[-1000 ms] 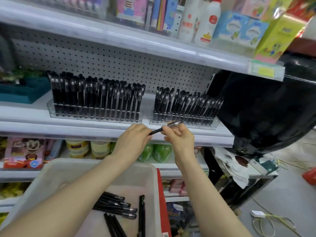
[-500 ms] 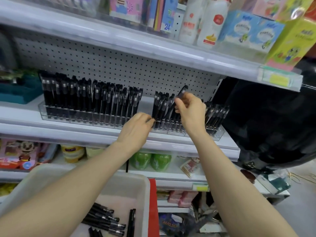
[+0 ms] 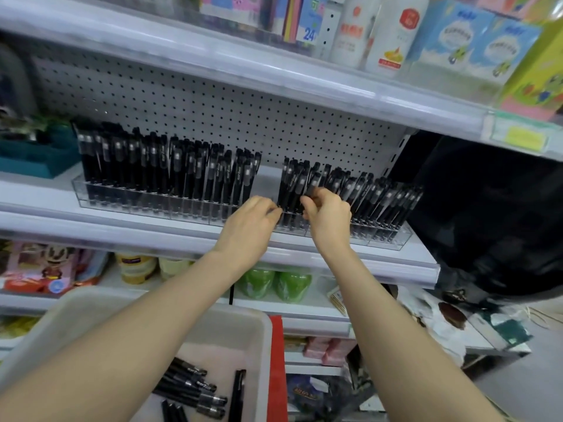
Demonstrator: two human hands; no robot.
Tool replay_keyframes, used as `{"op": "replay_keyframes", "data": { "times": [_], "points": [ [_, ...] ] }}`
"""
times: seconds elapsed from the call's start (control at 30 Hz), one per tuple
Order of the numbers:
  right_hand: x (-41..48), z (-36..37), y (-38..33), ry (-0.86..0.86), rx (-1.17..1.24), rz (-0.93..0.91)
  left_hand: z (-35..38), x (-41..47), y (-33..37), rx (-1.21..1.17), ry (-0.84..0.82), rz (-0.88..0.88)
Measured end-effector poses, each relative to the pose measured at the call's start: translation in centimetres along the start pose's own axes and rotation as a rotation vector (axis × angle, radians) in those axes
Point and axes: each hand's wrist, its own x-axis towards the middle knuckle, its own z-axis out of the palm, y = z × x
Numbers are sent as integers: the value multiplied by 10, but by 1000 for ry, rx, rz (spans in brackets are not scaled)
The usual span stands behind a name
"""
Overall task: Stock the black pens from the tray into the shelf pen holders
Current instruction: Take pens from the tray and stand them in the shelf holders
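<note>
Two clear pen holders stand on the middle shelf, the left holder [image 3: 128, 199] and the right holder [image 3: 384, 237], both packed with upright black pens. My right hand [image 3: 330, 213] pinches a black pen [image 3: 312, 185] by its upper part and holds it in the left end of the right holder. My left hand [image 3: 251, 222] has curled fingers touching the left front corner of that holder; what they hold is hidden. A white tray [image 3: 76, 318] at the bottom holds several loose black pens [image 3: 195, 388].
The upper shelf [image 3: 274, 74] overhangs the holders and carries bottles and boxes. A teal box [image 3: 36, 156] sits left of the holders. A black bag [image 3: 493, 220] bulges at the right end. Lower shelves hold jars and green items. A red edge [image 3: 277, 367] borders the tray.
My right hand has carried the pen from below the shelf edge up to the right holder and lowered it in. My left hand let go of the pen and moved to the holder's corner.
</note>
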Motion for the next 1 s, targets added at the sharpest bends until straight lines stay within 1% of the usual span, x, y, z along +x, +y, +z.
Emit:
{"op": "replay_keyframes", "data": {
  "times": [0.07, 0.17, 0.3, 0.4, 0.53, 0.63, 0.7, 0.77, 0.8, 0.87, 0.9, 1.0],
  "points": [
    [-3, -1, -1, 1, -2, 5, -1, -1, -2, -2, -6, 20],
    [-12, -6, -6, 49, 1, 18, -11, -11, -4, -28, 12, 53],
    [-44, -7, -12, 152, 58, 41, -36, -49, -10, -81, 45, 10],
    [-81, 6, -18, 152, 85, 53, -41, -94, -26, -113, 35, -38],
    [-144, 44, -27, -9, 85, 35, -32, -161, -57, -113, -26, -120],
    [-190, 73, -31, -142, 61, 21, -19, -200, -77, -110, -81, -126],
    [-214, 91, -31, -258, 18, 93, -14, -216, -84, -110, -123, -125],
    [-230, 106, -26, -437, -32, 196, -12, -223, -85, -118, -146, -138],
    [-236, 111, -23, -525, -87, 219, -12, -223, -84, -124, -147, -142],
    [-243, 115, -19, -659, -214, 182, -9, -223, -81, -130, -141, -144],
    [-245, 116, -19, -695, -259, 144, -8, -223, -80, -135, -136, -145],
    [-246, 121, -19, -715, -330, 72, -6, -224, -80, -159, -124, -156]
  ]
}}
